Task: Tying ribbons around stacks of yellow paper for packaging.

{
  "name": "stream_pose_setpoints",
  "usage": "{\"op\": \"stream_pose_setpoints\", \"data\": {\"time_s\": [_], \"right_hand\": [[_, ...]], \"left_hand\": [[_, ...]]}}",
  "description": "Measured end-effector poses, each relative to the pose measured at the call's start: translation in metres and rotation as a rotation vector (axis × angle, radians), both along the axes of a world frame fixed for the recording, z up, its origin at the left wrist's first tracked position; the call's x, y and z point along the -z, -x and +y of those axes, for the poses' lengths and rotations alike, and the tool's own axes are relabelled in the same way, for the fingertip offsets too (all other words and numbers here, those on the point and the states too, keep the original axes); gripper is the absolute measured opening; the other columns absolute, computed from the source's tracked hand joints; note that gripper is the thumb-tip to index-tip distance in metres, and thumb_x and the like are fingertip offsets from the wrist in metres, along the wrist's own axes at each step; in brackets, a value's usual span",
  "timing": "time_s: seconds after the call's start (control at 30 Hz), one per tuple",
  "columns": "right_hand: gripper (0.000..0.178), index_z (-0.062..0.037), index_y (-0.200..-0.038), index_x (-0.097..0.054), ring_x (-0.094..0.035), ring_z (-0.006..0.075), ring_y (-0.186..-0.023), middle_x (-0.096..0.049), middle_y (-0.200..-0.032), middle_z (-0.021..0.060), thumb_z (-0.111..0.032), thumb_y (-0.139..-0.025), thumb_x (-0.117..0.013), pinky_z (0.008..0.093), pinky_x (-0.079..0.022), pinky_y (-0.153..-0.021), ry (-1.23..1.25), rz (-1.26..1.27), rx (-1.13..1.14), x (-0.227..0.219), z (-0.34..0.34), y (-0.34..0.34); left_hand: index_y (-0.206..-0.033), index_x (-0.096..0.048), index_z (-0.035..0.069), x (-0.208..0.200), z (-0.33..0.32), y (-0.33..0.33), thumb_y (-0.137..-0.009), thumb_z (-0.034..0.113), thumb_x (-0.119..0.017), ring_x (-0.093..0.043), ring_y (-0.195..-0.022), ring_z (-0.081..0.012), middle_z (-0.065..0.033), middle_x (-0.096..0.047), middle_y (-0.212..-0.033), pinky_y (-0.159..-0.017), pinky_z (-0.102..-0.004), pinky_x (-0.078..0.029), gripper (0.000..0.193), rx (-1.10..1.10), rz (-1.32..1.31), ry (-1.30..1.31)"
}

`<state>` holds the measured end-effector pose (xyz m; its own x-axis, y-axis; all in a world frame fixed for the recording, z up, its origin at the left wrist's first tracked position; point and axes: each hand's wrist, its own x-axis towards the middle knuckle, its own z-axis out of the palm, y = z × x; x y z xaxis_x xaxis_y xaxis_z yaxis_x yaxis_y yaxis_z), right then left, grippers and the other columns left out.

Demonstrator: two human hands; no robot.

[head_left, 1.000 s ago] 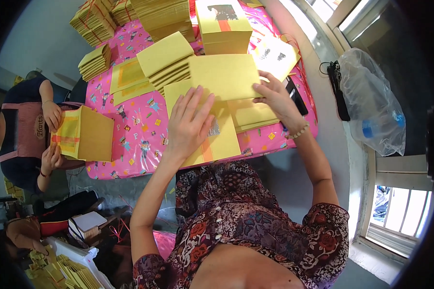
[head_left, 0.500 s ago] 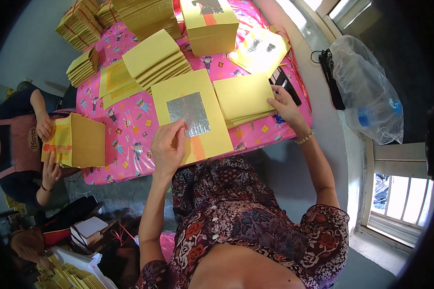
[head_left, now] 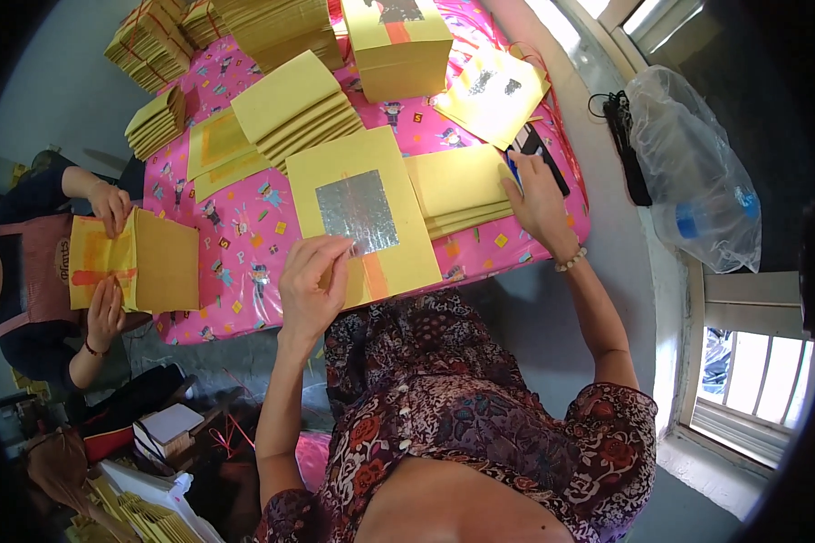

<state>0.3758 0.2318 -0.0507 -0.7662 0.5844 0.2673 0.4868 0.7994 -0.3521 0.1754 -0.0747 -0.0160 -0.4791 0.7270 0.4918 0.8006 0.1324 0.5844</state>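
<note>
While left hand point(head_left: 312, 282) curls, right point(head_left: 541, 204) extends.

L hand point(head_left: 313, 288) covers lower-L corner of silver patch point(head_left: 358, 210); can't tell from here if fingertips pinch anything. R hand point(head_left: 541, 206) hides R end of folded yellow stack point(head_left: 455, 185) + pt of dk flat item point(head_left: 553, 163). Blue sliver point(head_left: 512, 166) by R fingers: too small to ID. Tall yellow pile point(head_left: 276, 36) cut off at top; co-worker point(head_left: 41, 271) ditto at L.

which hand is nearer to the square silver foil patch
Left. The left hand is at the lower edge of the square silver foil patch; the right hand is farther off, to its right, by the folded yellow paper sheets.
</note>
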Motion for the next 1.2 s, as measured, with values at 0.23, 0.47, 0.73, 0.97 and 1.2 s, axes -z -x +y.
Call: {"op": "stream_pose_setpoints", "data": {"time_s": [0.23, 0.47, 0.73, 0.97, 1.2], "right_hand": [[0.026, -0.0048, -0.106, -0.066, -0.062, 0.0324, -0.092, -0.063, -0.099, 0.0126, -0.015, -0.084, -0.075, 0.0404, -0.051, -0.080, 0.183, 0.199, -0.496, -0.066, -0.056, 0.026], [0.040, -0.0111, -0.101, -0.059, -0.058, 0.0262, -0.091, -0.055, -0.095, 0.0072, -0.031, -0.073, -0.081, 0.0373, -0.048, -0.077, 0.049, -0.014, -0.882, -0.056, -0.111, 0.044], [0.023, -0.0084, -0.091, -0.063, -0.061, 0.0268, -0.084, -0.058, -0.089, 0.0065, -0.025, -0.081, -0.077, 0.0387, -0.050, -0.072, 0.199, -0.034, -0.958, -0.053, -0.101, 0.057], [0.019, -0.0048, -0.081, -0.068, -0.063, 0.0304, -0.076, -0.061, -0.081, 0.0095, -0.023, -0.086, -0.073, 0.0411, -0.050, -0.069, 0.466, -0.024, -0.925, -0.051, -0.097, 0.061], [0.018, -0.0038, -0.082, -0.069, -0.063, 0.0310, -0.074, -0.061, -0.081, 0.0104, -0.021, -0.085, -0.073, 0.0415, -0.050, -0.067, 0.503, -0.015, -0.896, -0.049, -0.097, 0.061]], "left_hand": [[-0.097, -0.069, 0.007, -0.018, -0.019, -0.008, -0.077, 0.016, -0.082, -0.061, -0.087, -0.0281, -0.0085, -0.063, -0.091, -0.074, -0.0384, -0.051, 0.026, 0.081, -0.068, 0.128], [-0.098, -0.061, 0.008, -0.018, -0.016, -0.012, -0.069, 0.028, -0.087, -0.057, -0.088, -0.0292, -0.0077, -0.056, -0.093, -0.074, -0.0406, -0.047, 0.044, 0.217, 0.021, 0.342], [-0.091, -0.068, 0.008, -0.016, -0.017, 0.001, -0.069, 0.023, -0.087, -0.062, -0.085, -0.0256, -0.0046, -0.063, -0.089, -0.071, -0.0370, -0.049, 0.032, 0.237, -0.075, 0.326], [-0.082, -0.076, 0.007, -0.011, -0.018, 0.002, -0.076, 0.016, -0.083, -0.065, -0.075, -0.0193, -0.0028, -0.066, -0.079, -0.066, -0.0318, -0.050, 0.013, 0.227, -0.327, 0.291], [-0.079, -0.075, 0.007, -0.005, -0.015, 0.001, -0.080, 0.022, -0.080, -0.061, -0.061, -0.0171, -0.0007, -0.064, -0.075, -0.054, -0.0303, -0.047, 0.015, 0.208, -0.313, 0.241]]}}
